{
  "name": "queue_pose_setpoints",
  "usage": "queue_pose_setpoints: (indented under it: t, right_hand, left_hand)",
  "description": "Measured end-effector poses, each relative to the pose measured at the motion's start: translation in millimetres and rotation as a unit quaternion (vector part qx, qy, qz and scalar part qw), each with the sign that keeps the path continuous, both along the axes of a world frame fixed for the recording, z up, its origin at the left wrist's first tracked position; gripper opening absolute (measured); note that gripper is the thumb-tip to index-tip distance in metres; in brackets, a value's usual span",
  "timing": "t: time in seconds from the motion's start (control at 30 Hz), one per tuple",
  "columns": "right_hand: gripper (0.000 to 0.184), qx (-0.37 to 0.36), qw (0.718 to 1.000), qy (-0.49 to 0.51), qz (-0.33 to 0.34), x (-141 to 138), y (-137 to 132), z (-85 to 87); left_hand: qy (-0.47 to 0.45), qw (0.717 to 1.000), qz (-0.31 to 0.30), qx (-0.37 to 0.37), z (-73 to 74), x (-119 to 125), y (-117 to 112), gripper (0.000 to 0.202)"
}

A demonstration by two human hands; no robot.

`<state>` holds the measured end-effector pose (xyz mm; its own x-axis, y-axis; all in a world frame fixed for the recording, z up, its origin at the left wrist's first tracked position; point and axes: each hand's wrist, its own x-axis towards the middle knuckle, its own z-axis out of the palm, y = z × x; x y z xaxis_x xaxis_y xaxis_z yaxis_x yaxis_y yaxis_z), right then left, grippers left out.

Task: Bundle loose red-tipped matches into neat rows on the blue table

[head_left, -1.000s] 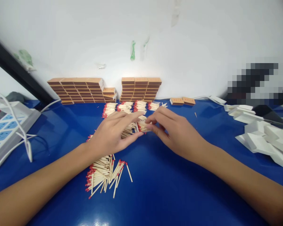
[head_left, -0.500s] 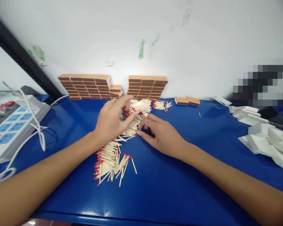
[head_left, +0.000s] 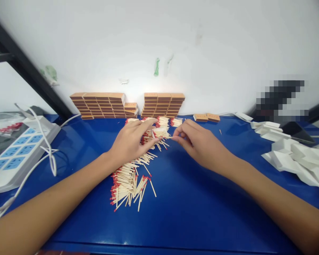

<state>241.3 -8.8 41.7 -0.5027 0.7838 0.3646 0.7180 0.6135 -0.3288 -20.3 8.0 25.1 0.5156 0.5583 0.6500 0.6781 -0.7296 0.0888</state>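
Note:
My left hand (head_left: pixel 131 140) holds a small white matchbox tray (head_left: pixel 153 134) between thumb and fingers, over the heap of matches; part of the tray is hidden by the fingers. Just to its right, my right hand (head_left: pixel 196 141) has thumb and forefinger pinched on the end of a thin match (head_left: pixel 168 137) that points toward the tray. Loose red-tipped matches (head_left: pixel 126 182) lie in a long heap under and in front of my left hand. Smaller bunches of matches (head_left: pixel 176 122) lie behind the hands.
Stacked matchboxes (head_left: pixel 103 106) and a second stack (head_left: pixel 163 105) stand against the wall. Two more matchboxes (head_left: pixel 201 117) lie to their right. A white power strip (head_left: pixel 23 148) with cables is on the left of the blue table (head_left: pixel 202 216). Folded white card pieces (head_left: pixel 300 159) are piled at right.
My right hand has moved right and a little up from the heap, and a match now shows at its fingertips. My left hand still holds the tray. The view has shifted slightly.

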Motion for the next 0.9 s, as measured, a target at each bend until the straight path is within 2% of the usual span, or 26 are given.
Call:
queue_pose_setpoints:
  t: [0.07, 0.2, 0.3, 0.37, 0.47, 0.63, 0.73, 0.9]
  right_hand:
    - [0.014, 0.028, 1.000, 0.002, -0.013, 0.7, 1.7, 0.5]
    - [0.013, 0.039, 0.999, -0.019, -0.006, -4.9, -0.7, -3.0]
    - [0.015, 0.047, 0.999, 0.026, 0.000, -6.8, -2.6, -4.4]
    - [0.017, 0.055, 0.996, 0.071, -0.009, -5.5, -2.0, -4.8]
    - [0.017, 0.053, 0.994, 0.092, -0.020, -3.3, 0.9, -7.4]
    - [0.017, -0.034, 0.997, 0.056, -0.030, -11.0, 4.0, -18.4]
    - [0.015, -0.074, 0.997, 0.024, -0.017, -17.7, 3.3, -22.7]
    - [0.016, -0.085, 0.996, -0.001, 0.036, -16.9, 3.3, -23.9]
  left_hand:
    - [0.002, 1.000, -0.024, -0.007, -0.8, 2.7, -3.1, 0.058]
    - [0.001, 0.998, -0.063, -0.002, 0.1, 10.3, -12.7, 0.051]
    - [-0.002, 0.997, -0.074, 0.004, 1.6, 12.8, -15.5, 0.049]
    - [-0.011, 0.998, -0.061, 0.001, 1.8, 11.7, -13.5, 0.052]
    - [-0.045, 0.999, -0.007, -0.025, 1.4, 7.1, -6.7, 0.056]
    - [-0.105, 0.990, 0.087, -0.040, 2.3, 0.5, 2.2, 0.048]
    - [-0.102, 0.990, 0.094, -0.032, 2.6, 0.6, 2.2, 0.048]
    - [-0.075, 0.994, 0.077, -0.009, 0.4, 2.7, 0.0, 0.049]
